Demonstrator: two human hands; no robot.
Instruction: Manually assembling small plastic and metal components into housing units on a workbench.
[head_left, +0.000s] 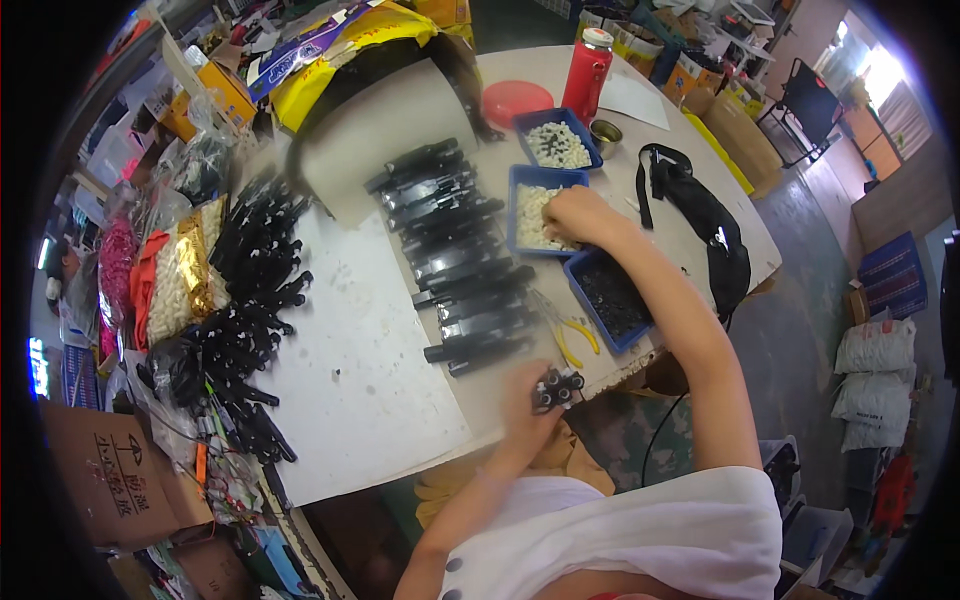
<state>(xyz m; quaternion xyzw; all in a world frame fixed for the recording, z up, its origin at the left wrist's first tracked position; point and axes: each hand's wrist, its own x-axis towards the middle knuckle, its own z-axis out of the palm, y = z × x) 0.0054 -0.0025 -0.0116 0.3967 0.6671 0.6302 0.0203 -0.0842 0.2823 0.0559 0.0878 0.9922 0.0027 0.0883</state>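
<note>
My left hand (527,405) is closed around a small bundle of black tubes (558,390) at the table's near edge, their round ends facing up. My right hand (580,216) reaches into a blue tray (514,215) of small white pieces (536,205). Its fingers are bent down together among them, and whatever they pinch is hidden. Between my hands lie pliers (572,340) with yellow handles. Left of the trays runs a row of black tubes (450,235), laid side by side.
A second blue tray (598,152) of white pieces stands behind, and one with dark bits (612,300) in front. Beyond are a red bottle (587,75), a metal cup (605,135) and a red lid (517,102). A black pouch (700,215) lies right; black tubes (250,290) pile up left.
</note>
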